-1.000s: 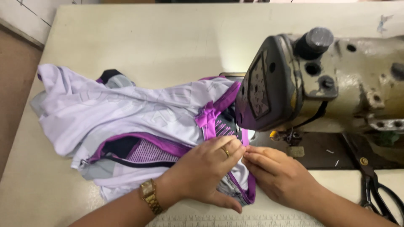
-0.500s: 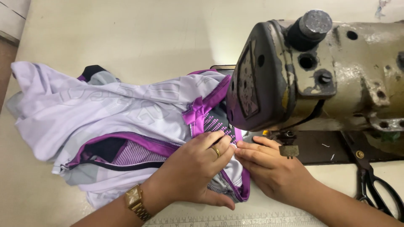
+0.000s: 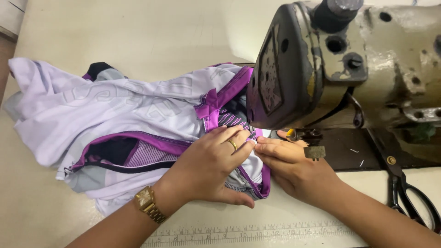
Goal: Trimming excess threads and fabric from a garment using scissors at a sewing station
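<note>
Beneath the sewing machine [image 3: 321, 69], left hand [image 3: 209, 167] and right hand [image 3: 294, 167], each grip pinching lilac garment [image 3: 115, 115] hem

bare forearms, a gold square-faced wristwatch [image 3: 148, 203] on the left wrist, a gold ring [image 3: 233, 145] on one left finger.
</note>
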